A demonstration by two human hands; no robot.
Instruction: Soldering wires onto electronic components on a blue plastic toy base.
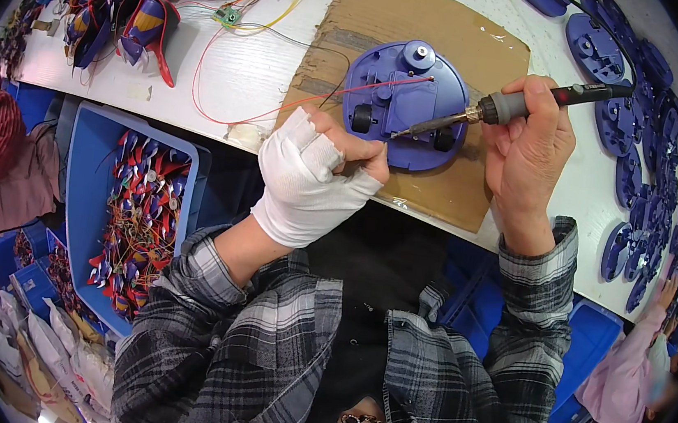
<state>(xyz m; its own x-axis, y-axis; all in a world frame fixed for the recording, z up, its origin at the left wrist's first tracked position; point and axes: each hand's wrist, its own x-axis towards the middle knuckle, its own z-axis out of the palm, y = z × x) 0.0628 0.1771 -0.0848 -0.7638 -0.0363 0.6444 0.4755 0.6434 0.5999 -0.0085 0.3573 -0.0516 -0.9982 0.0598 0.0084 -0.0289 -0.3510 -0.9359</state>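
Observation:
My right hand (529,153) grips a soldering iron (505,108), its metal tip angled down to the left onto a round blue-purple plastic base (455,93). Two black wheels (361,118) and a round knob-like part (419,53) sit on this base. Wearing a white fingerless glove, my left hand (318,172) is closed at the base's near edge, thumb and forefinger pinched close to the iron's tip. A thin black wire (323,47) runs down into that hand; its end is hidden. A red wire (386,81) reaches a point on the base's upper right.
Brown cardboard (496,55) lies under the base on the white table (247,61). A small green circuit board (227,16) with wires and red-and-blue parts (148,26) are at left. Many blue bases (594,48) line the right. A blue bin (87,210) holds wired parts. Other people sit at both sides.

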